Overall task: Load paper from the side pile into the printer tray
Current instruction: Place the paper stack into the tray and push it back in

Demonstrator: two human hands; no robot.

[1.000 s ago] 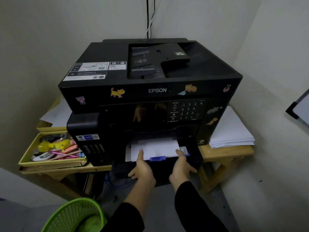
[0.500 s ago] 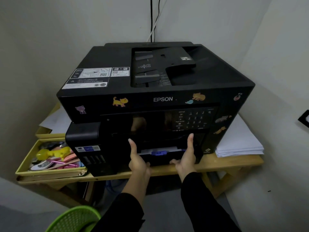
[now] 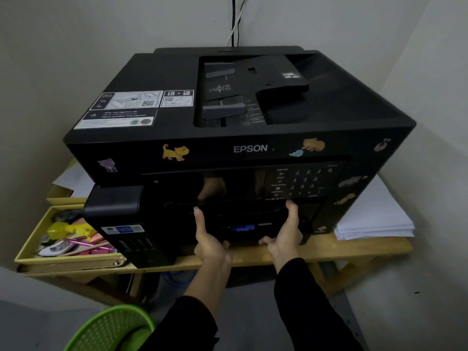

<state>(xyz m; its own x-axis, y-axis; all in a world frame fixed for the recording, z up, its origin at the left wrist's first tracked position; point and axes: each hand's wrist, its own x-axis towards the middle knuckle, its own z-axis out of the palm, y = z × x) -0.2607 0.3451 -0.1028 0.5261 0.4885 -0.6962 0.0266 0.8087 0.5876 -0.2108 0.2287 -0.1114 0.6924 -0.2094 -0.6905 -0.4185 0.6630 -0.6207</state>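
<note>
A black Epson printer [image 3: 250,148] stands on a wooden table. Its paper tray [image 3: 243,228], with a blue tab on the front, sits pushed into the printer's lower front, and no white paper shows in it. My left hand [image 3: 210,239] presses flat on the tray's left side, fingers pointing up and thumb below the edge. My right hand [image 3: 285,231] holds the tray's right side the same way. The side pile of white paper [image 3: 374,219] lies on the table to the right of the printer, partly hidden behind it.
A yellow tray [image 3: 27,247] with pens and small items lies left of the printer, with loose sheets [image 3: 73,181] behind it. A green mesh basket [image 3: 109,328] stands on the floor at lower left. Walls close in behind and on the right. The wooden table edge [image 3: 354,249] runs below the tray.
The tray, open with white paper showing a second ago, has slid into the printer under both hands. The view has moved closer to the printer.
</note>
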